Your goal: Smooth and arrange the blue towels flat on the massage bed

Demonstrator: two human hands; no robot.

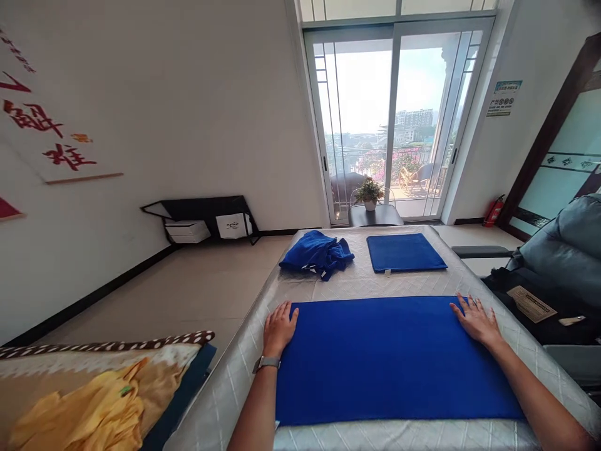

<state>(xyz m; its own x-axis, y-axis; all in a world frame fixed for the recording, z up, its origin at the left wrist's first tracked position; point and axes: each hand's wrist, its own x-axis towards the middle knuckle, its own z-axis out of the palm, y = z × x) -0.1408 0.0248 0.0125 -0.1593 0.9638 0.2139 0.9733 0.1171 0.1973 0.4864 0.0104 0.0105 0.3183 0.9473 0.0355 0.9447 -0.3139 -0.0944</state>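
A blue cloth (375,360) lies spread flat as a wide rectangle on the white quilted mattress (239,366). At its far left corner rests my left hand (280,327), fingers stretched out, a watch on the wrist. My right hand (476,319) lies flat with spread fingers on the far right corner. Beyond the cloth, a neatly folded blue cloth (406,252) with a small white tag sits on the right. To its left is a crumpled heap of blue cloth (317,252).
Yellow cloth (89,407) lies on bedding at the lower left. A dark armchair (563,250) stands close on the right. Past the mattress are a chair with a potted plant (369,193) and sliding glass doors (394,119). A black rack (206,216) holds white boxes.
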